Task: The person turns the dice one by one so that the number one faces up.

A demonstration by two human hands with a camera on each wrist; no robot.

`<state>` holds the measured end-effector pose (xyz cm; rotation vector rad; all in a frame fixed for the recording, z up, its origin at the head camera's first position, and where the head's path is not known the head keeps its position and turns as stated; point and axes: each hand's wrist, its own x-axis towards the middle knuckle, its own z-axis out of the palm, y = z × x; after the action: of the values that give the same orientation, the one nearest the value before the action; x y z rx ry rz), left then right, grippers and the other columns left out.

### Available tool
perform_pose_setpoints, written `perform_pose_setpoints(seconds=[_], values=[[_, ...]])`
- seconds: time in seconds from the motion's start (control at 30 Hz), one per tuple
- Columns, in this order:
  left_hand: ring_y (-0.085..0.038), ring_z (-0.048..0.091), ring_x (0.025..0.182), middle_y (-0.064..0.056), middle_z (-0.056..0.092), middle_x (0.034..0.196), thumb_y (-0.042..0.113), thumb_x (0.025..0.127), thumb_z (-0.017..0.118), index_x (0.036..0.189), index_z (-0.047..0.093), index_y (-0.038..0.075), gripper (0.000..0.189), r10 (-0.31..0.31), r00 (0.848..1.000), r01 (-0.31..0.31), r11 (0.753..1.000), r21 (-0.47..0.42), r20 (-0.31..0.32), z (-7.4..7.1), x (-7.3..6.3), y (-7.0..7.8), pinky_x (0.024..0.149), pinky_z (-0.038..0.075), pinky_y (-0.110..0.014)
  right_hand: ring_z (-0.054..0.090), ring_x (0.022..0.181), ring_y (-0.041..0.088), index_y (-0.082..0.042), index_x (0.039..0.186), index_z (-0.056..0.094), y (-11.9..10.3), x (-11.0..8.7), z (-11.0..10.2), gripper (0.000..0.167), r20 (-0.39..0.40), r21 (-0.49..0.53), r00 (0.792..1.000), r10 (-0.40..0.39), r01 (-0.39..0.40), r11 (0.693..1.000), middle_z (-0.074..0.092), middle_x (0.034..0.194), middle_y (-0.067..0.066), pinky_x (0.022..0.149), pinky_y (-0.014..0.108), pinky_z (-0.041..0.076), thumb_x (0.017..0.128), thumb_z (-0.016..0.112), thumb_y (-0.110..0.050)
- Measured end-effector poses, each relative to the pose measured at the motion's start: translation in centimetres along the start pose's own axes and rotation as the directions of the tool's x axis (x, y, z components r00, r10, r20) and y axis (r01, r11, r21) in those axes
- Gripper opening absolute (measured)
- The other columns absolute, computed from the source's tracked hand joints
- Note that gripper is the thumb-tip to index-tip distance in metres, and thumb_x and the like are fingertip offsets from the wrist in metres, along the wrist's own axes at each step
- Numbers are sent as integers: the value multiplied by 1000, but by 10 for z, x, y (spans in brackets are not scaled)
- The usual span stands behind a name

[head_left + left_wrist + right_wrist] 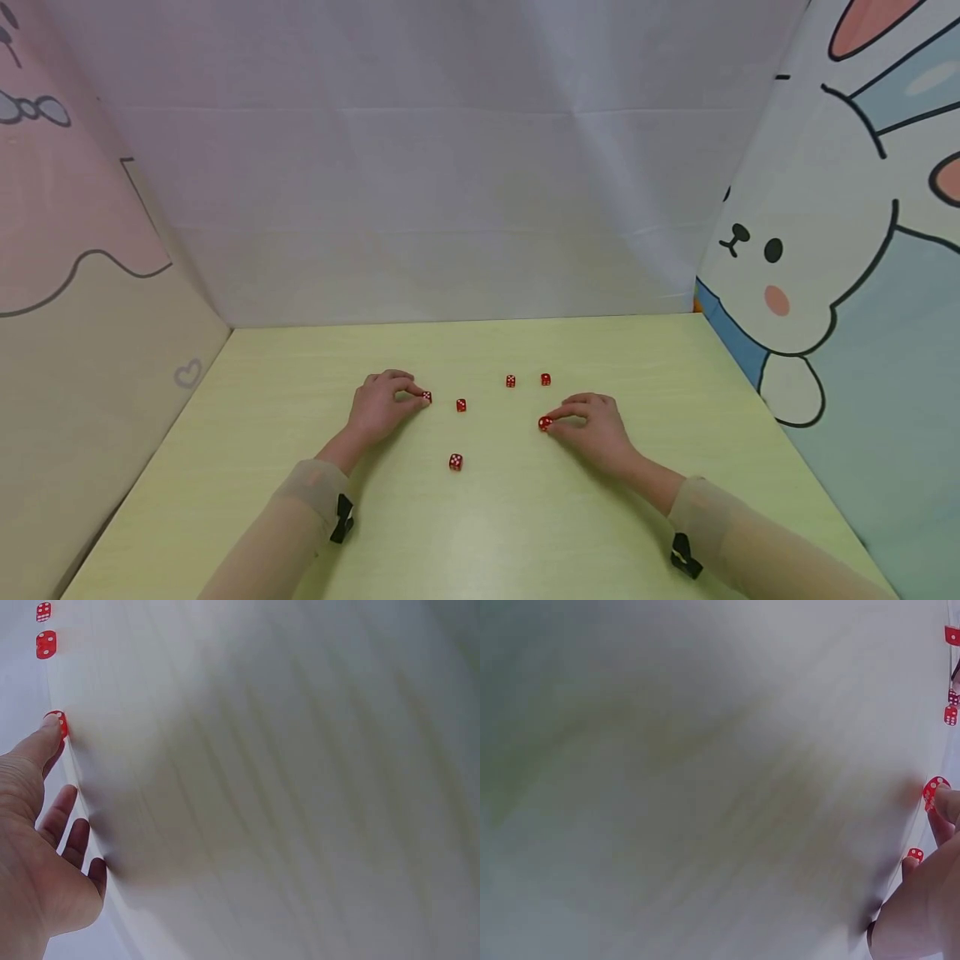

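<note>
Several red dice with white pips lie spread over the table. My left hand (382, 407) pinches a die (427, 397) between thumb and forefinger, low at the tabletop. In the left wrist view the thumb overlaps that die (61, 726), and the other fingers spread below it. Toward the right, my right hand (596, 429) pinches another die (545, 423) between thumb and fingertips; the right wrist view shows this die (933, 790) at the thumb tip. Just right of the left hand sits a loose die (461, 405).
Nearest the front is a loose die (456, 462). Farther back stand two more, one die (511, 381) beside another die (546, 379). A pale yellow table (480, 542) meets a white back sheet (450, 208); a cartoon-printed panel (862, 275) borders the right side.
</note>
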<state>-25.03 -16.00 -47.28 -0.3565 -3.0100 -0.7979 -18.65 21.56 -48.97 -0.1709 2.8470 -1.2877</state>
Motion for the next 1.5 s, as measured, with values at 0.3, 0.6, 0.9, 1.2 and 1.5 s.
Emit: perform_pose_setpoints(seconds=[0.3, 0.6, 0.9, 1.2, 1.5], values=[[-44, 46, 130, -8, 61, 139, 39, 94, 75, 105, 79, 19, 23, -5, 1000, 5, 1000, -15, 7, 6, 0, -5, 106, 32, -65, 34, 134, 38, -21, 103, 82, 3, -3, -4, 14, 7, -39, 999, -36, 37, 999, 61, 129, 9, 108, 57, 33, 91, 80, -26], [-43, 46, 130, -7, 61, 138, 40, 94, 75, 105, 79, 20, 23, 7, 1000, -7, 1000, -21, 1, 12, 1, -10, 106, 32, -65, 35, 134, 36, -21, 103, 82, 6, -3, -4, 13, 8, -92, 999, -35, 35, 995, 60, 128, 8, 107, 54, 37, 91, 80, -25], [-44, 47, 129, -9, 61, 138, 40, 93, 75, 105, 80, 19, 24, 8, 1000, -8, 1000, -19, -5, 15, 0, -11, 106, 32, -65, 37, 131, 36, -21, 101, 82, 9, -3, -2, 11, -2, -123, 997, -81, 80, 989, 61, 124, 6, 105, 54, 39, 91, 80, -24], [-45, 47, 129, -9, 61, 138, 40, 94, 75, 105, 80, 19, 24, 11, 1000, -12, 1000, -15, -11, 17, -1, -12, 106, 33, -65, 37, 131, 35, -21, 104, 81, 12, -3, -1, 14, -1, -139, 995, -97, 96, 986, 60, 124, 6, 104, 54, 40, 91, 80, -24], [-45, 46, 129, -9, 61, 138, 40, 93, 76, 104, 80, 20, 23, 7, 1000, -7, 1000, -27, -10, 17, -1, -12, 105, 32, -64, 40, 130, 34, -18, 109, 80, 8, -3, -3, 21, -5, -191, 989, -145, 141, 971, 61, 124, 5, 104, 53, 41, 89, 81, -24]])
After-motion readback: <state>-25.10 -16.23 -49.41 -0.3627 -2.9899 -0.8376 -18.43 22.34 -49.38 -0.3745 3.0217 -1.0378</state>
